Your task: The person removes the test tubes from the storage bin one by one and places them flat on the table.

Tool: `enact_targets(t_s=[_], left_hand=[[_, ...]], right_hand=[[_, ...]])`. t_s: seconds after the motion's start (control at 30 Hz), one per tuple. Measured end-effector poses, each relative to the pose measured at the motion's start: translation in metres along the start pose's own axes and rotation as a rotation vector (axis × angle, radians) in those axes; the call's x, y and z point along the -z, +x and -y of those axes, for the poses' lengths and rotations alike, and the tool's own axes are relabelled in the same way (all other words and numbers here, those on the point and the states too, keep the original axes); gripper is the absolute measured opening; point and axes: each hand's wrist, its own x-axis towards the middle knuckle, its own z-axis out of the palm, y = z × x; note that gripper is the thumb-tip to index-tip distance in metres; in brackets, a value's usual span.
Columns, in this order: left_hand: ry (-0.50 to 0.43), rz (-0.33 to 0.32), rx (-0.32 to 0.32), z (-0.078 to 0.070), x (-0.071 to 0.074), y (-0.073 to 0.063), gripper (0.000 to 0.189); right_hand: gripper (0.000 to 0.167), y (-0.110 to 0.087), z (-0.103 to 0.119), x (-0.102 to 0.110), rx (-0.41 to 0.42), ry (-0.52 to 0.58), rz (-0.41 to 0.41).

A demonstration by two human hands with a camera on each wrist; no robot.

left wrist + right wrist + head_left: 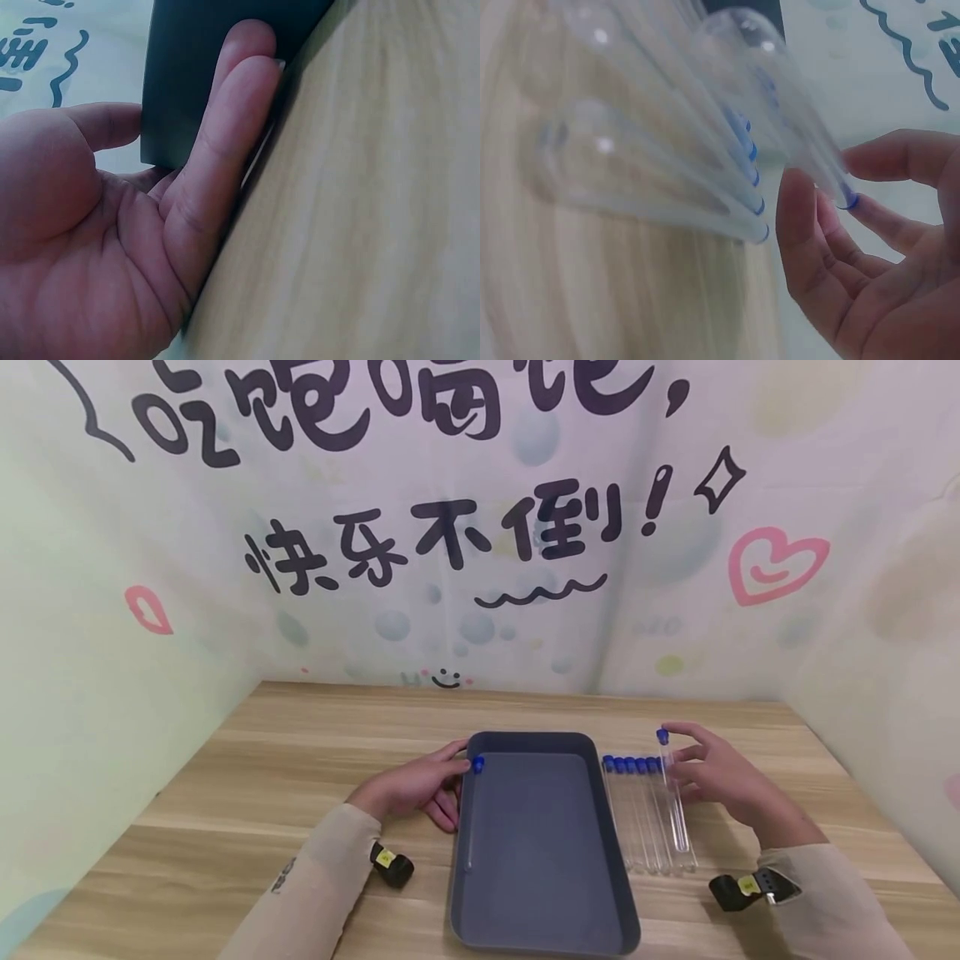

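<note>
A test tube point(678, 822) with a blue cap is held by my right hand point(716, 772). Its cap end is at the fingers point(799, 225), and its clear rounded end point(742, 37) points toward the right wrist camera. Below it lies a row of capped test tubes point(630, 766), side by side on the wood. My left hand point(420, 783) grips the left side of a dark grey tray point(540, 860). In the left wrist view, its thumb touches the tray's edge and its fingers point(225, 135) lie along the outer wall. Another blue-capped tube point(477, 766) lies inside, along the tray's left wall.
The tray stands on a wood-grain table point(322, 727), just left of the tube row. A printed cloth point(420, 635) with dark characters hangs behind the table and at its sides. Each wrist wears a small black camera point(392, 865).
</note>
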Motion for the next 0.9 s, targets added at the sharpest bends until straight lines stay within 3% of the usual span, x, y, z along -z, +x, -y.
enact_targets(t_s=[0.57, 0.9], left_hand=[[0.0, 0.004, -0.006, 0.002, 0.001, 0.001, 0.054], [-0.002, 0.014, -0.009, 0.002, 0.001, 0.001, 0.054]], right_hand=[[0.068, 0.001, -0.012, 0.008, -0.091, -0.142, -0.008], [0.066, 0.001, -0.017, 0.011, -0.12, -0.155, 0.005]])
